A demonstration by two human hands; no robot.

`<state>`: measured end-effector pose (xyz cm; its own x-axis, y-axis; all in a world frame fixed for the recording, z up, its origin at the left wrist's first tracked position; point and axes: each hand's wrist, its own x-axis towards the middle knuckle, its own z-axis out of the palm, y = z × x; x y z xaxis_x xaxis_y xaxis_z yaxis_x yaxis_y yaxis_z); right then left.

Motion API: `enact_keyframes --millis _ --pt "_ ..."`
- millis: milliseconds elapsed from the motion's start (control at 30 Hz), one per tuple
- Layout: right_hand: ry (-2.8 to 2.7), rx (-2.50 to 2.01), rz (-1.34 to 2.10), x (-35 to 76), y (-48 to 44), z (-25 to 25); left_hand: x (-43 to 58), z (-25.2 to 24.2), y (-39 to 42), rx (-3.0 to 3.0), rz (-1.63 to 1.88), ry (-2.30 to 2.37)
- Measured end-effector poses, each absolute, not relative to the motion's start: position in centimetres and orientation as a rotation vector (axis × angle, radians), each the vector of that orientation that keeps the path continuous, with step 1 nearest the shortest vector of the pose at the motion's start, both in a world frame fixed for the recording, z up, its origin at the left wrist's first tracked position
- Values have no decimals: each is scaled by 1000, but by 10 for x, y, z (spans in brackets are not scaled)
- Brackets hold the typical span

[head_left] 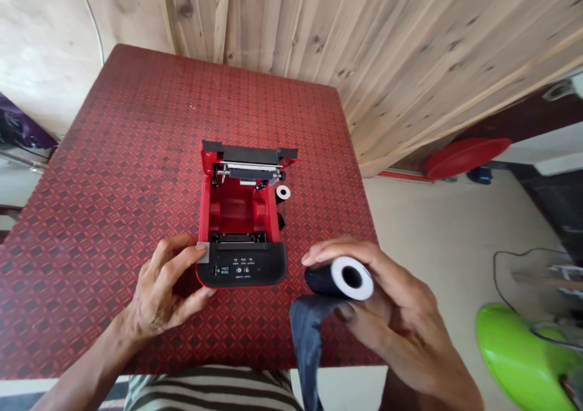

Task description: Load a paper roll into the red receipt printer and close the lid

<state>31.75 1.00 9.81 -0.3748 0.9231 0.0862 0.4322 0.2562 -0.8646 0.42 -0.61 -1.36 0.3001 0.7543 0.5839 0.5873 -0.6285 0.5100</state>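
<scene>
Now | right grip (396,302) clasps black cylindrical roll (322,281), limp strip (306,338) dangling | left grip (157,286) grasps boxy red printer (235,212)

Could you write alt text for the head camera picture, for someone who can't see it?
A person's right hand holds a black cylindrical roll with a white end, a dark strip hanging below. The left hand touches the near left corner of a boxy red-and-black machine, lid raised, on a red patterned table.
</scene>
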Motion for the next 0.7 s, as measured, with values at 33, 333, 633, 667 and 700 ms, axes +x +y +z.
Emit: enact_keyframes --millis 33,333,633,667,700 --pt "-1997 -1211 978 310 17 104 4 -13 -6 2369 1230 1237" --pt "-2566 -1173 311 242 66 85 4 -8 -8 2376 1152 1264" --pt "-2741 -1344 134 217 86 81 5 -5 -10 2333 1097 1295" --pt "-2753 -1363 143 215 88 80 6 -4 -10 2331 1094 1297" --pt "-2770 -1379 150 213 91 78 6 -3 -10 2332 1094 1299"
